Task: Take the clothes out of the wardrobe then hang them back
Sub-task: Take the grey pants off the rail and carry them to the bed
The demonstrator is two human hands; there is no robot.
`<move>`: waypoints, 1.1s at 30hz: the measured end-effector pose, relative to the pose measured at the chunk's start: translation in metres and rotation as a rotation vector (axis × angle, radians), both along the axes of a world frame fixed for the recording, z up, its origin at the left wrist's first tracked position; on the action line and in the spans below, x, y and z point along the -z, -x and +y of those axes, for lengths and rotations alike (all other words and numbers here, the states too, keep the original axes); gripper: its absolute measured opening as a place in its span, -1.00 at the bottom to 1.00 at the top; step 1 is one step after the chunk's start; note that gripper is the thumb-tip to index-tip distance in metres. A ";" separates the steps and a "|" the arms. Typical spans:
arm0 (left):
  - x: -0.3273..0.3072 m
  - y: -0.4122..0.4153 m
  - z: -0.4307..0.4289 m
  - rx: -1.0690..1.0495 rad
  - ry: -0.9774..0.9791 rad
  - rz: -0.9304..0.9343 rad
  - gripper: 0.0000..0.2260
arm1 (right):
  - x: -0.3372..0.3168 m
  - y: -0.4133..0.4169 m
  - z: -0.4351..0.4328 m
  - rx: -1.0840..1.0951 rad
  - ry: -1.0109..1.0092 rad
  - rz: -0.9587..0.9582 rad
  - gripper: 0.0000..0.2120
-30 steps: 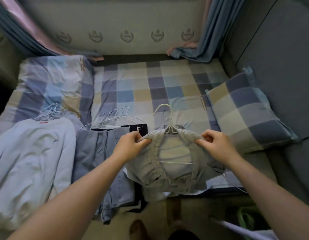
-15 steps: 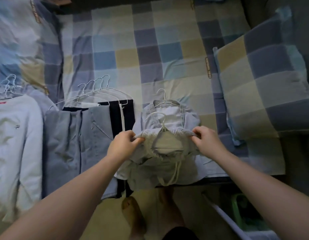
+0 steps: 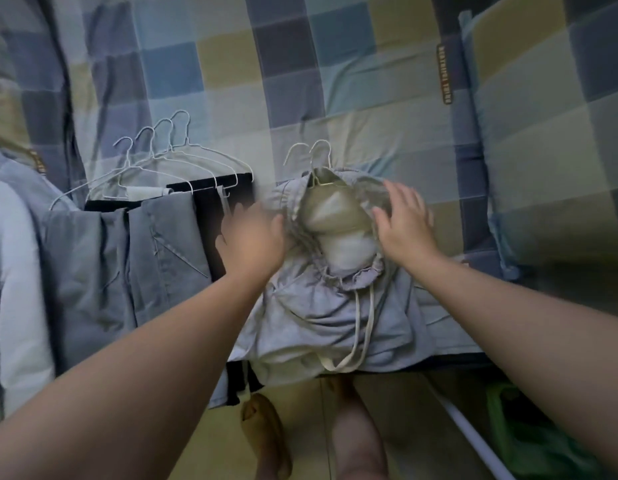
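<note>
Grey drawstring shorts [image 3: 321, 306] on white wire hangers [image 3: 314, 161] lie at the near edge of the checked bed [image 3: 335, 81]. My right hand [image 3: 404, 220] hovers with spread fingers over the right side of the waistband, holding nothing. My left hand [image 3: 252, 240] is blurred at the waistband's left side, fingers loose, with nothing in it. Left of the shorts lies a stack of grey and black trousers [image 3: 127, 265] on several white hangers [image 3: 162, 157]. A pale shirt [image 3: 13, 289] lies at the far left.
A checked pillow [image 3: 557, 140] sits at the right on the bed. My feet in slippers [image 3: 266, 438] stand on the floor below the bed edge. A white rod [image 3: 474, 438] and a green item [image 3: 529, 438] lie on the floor at the lower right.
Both hands have let go of the shorts' waistband and opened. The shorts now lie on the bed on top of another hanger. The view has tilted further down.
</note>
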State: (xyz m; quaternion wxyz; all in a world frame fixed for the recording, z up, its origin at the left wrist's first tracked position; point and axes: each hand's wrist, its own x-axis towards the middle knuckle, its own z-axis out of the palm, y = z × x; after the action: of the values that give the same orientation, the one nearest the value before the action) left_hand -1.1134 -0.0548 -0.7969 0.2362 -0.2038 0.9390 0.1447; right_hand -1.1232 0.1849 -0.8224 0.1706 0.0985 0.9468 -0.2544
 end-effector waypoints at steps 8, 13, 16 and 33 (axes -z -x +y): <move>-0.041 -0.049 -0.013 0.205 -0.224 -0.214 -0.43 | -0.056 -0.063 -0.021 -0.086 -0.034 -0.231 -0.39; -0.079 -0.079 -0.026 0.270 -0.234 -0.145 -0.44 | -0.112 -0.089 -0.046 -0.110 -0.059 -0.209 -0.38; -0.105 -0.091 -0.040 0.347 -0.229 -0.065 -0.43 | -0.145 -0.104 -0.065 -0.098 -0.071 -0.172 -0.37; -0.215 -0.118 -0.140 0.813 -0.385 0.059 -0.39 | -0.257 -0.237 -0.192 0.501 -0.157 -0.056 -0.37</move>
State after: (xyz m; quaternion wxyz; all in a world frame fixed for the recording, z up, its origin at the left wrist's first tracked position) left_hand -0.9958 -0.1945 -0.5819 0.2806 0.2334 0.9052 0.2179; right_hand -0.8862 -0.0072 -0.5656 0.1201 0.3498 0.9047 -0.2115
